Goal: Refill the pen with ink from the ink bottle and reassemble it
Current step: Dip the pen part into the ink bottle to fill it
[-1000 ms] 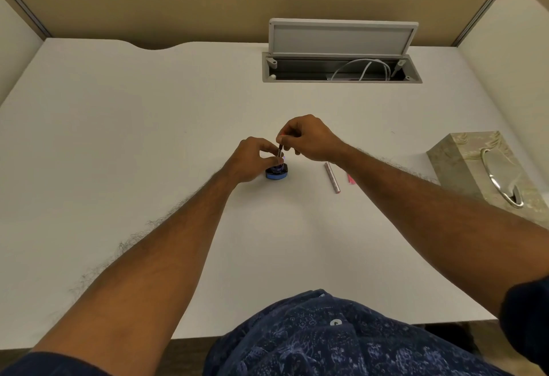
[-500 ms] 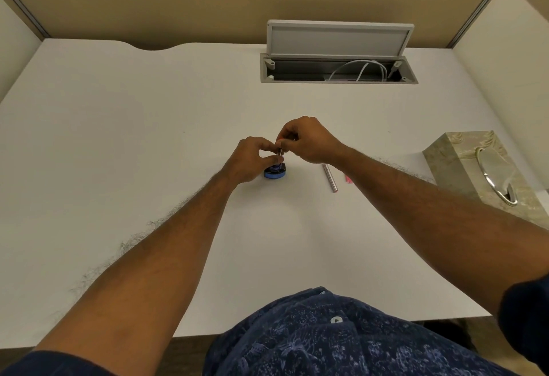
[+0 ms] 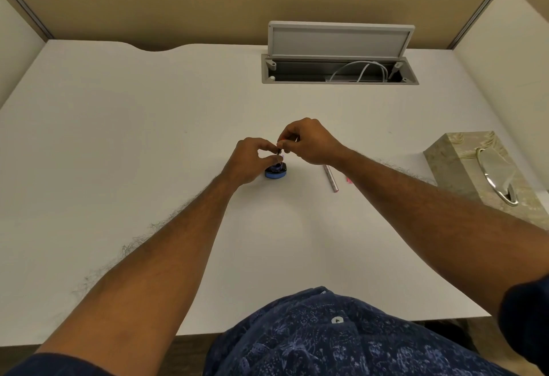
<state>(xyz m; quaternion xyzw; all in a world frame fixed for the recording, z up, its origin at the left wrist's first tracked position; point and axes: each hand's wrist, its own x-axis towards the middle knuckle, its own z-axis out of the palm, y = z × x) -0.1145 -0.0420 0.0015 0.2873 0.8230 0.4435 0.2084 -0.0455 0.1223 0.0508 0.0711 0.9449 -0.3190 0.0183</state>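
Lighting is even, warm and moderately bright, apparently from overhead. The desk (image 3: 118, 152) shows no glare; soft, faint shadows lie beneath both forearms. Wide-angle distortion bows the desk edges and partition lines toward the corners. Focus is acceptable centrally, but small items at the fingertips are too soft to resolve.

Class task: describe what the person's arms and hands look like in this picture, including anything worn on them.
Both forearms are bare and hairy. The left hand and right hand wear no gloves, and no rings, watch or bracelets can be seen. A dark navy sleeve ends near each elbow. The shirt has a pale blue pattern.
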